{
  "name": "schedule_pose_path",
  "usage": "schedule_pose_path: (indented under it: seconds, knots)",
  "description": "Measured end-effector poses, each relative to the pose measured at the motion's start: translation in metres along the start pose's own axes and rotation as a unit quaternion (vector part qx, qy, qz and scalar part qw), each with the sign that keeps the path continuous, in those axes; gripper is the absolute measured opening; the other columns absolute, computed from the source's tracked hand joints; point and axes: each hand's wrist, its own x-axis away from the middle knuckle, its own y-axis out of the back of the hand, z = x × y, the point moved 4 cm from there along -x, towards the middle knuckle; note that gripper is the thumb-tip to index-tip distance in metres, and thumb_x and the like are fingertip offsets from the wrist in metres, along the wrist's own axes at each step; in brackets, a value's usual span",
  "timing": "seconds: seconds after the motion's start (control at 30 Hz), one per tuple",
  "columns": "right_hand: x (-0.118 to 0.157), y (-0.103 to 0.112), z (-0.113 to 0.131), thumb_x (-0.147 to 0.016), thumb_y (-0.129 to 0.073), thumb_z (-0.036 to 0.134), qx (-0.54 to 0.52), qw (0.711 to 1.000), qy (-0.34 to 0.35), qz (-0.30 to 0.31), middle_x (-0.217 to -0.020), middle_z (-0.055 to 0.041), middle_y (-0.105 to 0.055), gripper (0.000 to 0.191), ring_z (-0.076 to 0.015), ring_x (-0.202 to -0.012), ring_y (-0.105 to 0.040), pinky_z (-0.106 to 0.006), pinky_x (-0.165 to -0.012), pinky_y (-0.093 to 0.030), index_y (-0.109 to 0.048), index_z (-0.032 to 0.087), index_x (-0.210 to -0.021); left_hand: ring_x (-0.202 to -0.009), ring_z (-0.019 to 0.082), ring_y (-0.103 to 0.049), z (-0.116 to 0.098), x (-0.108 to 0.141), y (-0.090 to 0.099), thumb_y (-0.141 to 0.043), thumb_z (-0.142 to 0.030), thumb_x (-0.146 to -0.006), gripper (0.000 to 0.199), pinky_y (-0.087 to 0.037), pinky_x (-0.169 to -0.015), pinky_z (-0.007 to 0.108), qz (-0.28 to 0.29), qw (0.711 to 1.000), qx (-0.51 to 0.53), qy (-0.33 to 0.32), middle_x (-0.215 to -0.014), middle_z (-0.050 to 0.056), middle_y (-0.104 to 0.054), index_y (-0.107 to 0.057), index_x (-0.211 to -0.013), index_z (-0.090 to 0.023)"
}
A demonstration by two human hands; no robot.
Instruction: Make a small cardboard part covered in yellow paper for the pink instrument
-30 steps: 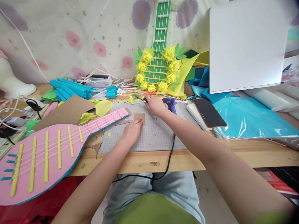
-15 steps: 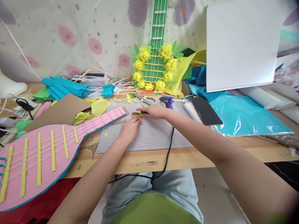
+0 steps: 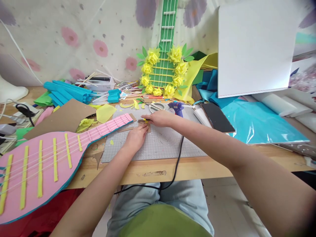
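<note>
My right hand (image 3: 160,118) is closed round a yellow and black cutter (image 3: 145,121), its blade pointing left over a small piece of brown cardboard (image 3: 148,128). Just below the blade, my left hand (image 3: 136,135) presses that cardboard onto the grey cutting mat (image 3: 158,148), fingers together. A pink paper guitar (image 3: 49,161) with yellow strips lies at the left, its neck end close to my left hand. Scissors (image 3: 157,107) and a purple glue gun (image 3: 177,107) rest behind my right hand.
A green guitar (image 3: 164,70) with yellow flowers stands against the wall. To the right are a black phone (image 3: 218,117), a blue plastic-wrapped sheet (image 3: 261,125) and a white board (image 3: 255,49). A black cable (image 3: 178,161) crosses the table's front edge. Brown cardboard (image 3: 63,118) lies left.
My right hand and the cutter have shifted slightly left across the cardboard. My left hand stays on the cardboard, almost unmoved.
</note>
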Motion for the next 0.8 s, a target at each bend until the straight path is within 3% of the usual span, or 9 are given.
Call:
schedule_pose_path:
  seconds: [0.2, 0.43, 0.8]
  knots:
    - [-0.003, 0.002, -0.001, -0.090, -0.034, 0.029, 0.021, 0.999, 0.025, -0.005, -0.102, -0.0117, -0.067, 0.047, -0.0221, -0.086, -0.062, -0.027, -0.065, -0.035, -0.036, 0.026, -0.137, -0.110, 0.020, -0.056, -0.001, 0.001, -0.001, -0.044, -0.018, -0.086, 0.032, -0.046, -0.092, 0.034, 0.002, 1.000, -0.012, 0.000, -0.124, 0.008, -0.058, -0.059, -0.114, -0.014]
    - [-0.001, -0.006, -0.007, -0.093, -0.029, 0.037, 0.008, 0.999, 0.038, -0.004, -0.103, -0.0121, -0.067, 0.048, -0.0219, -0.084, -0.061, -0.027, -0.064, -0.034, -0.031, 0.027, -0.140, -0.102, 0.020, -0.059, -0.009, 0.000, 0.002, -0.039, -0.017, -0.088, 0.037, -0.049, -0.081, 0.032, 0.039, 0.996, -0.075, 0.004, -0.127, 0.009, -0.054, -0.052, -0.122, -0.015]
    - [0.009, -0.005, -0.012, -0.092, -0.029, 0.039, 0.005, 1.000, 0.010, 0.009, -0.104, -0.0110, -0.066, 0.047, -0.0230, -0.084, -0.061, -0.027, -0.062, -0.033, -0.030, 0.032, -0.139, -0.102, 0.019, -0.059, -0.006, 0.000, -0.003, -0.037, -0.019, -0.089, 0.036, -0.050, -0.080, 0.030, 0.058, 0.994, -0.094, 0.023, -0.127, 0.006, -0.054, -0.053, -0.122, -0.017]
